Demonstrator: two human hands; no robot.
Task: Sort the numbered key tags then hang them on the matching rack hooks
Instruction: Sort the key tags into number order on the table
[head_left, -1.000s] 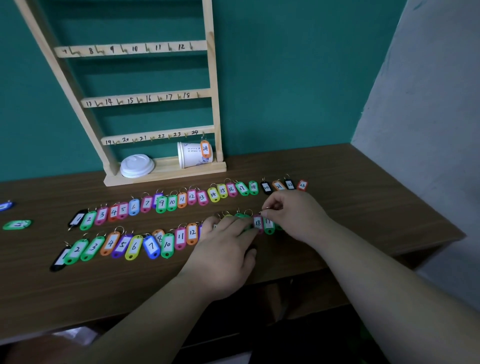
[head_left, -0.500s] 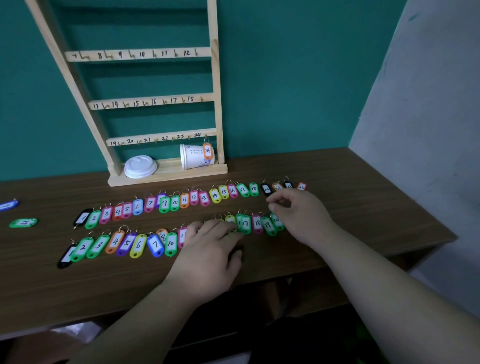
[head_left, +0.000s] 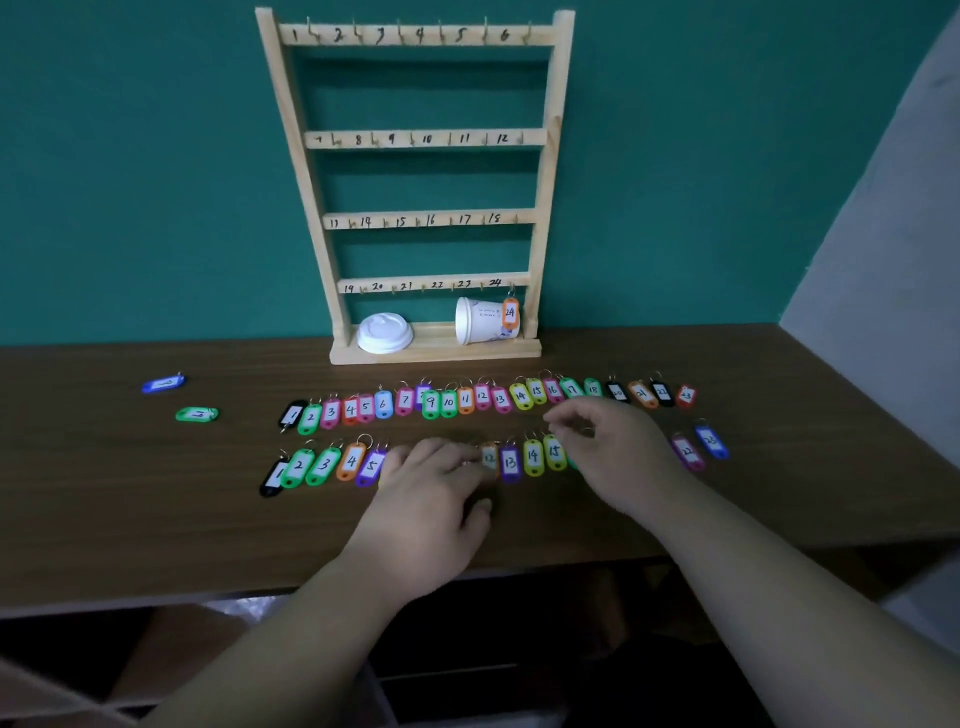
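Two rows of numbered key tags lie on the brown worktop (head_left: 156, 493): the far row (head_left: 483, 400) runs from 1 at nine o'clock to 23 at three o'clock, and the near row (head_left: 532, 456) lies just at six o'clock of it. The left hand (head_left: 431, 499) rests flat on the near row, fingers straight and close together, covering the tags between the purple 5 and the 12. The right hand (head_left: 618, 457) is at three o'clock of it, over the near row past the 15, fingers curled, thumb and forefinger narrowly apart beside a small ring; whether they pinch it I cannot tell. Beyond it at three o'clock lie a pink tag 22 (head_left: 688, 451) and a blue tag 23 (head_left: 710, 440). At twelve o'clock a wooden rack (head_left: 545, 171) stands against the green wall; an orange tag 24 (head_left: 510, 313) hangs on its bottom-right hook, in front of a paper cup (head_left: 478, 322) lying on its side on the rack's base, a white lid (head_left: 384, 332) at nine o'clock of it. Well apart at nine o'clock lie a blue tag (head_left: 163, 383) and a green tag (head_left: 197, 414).
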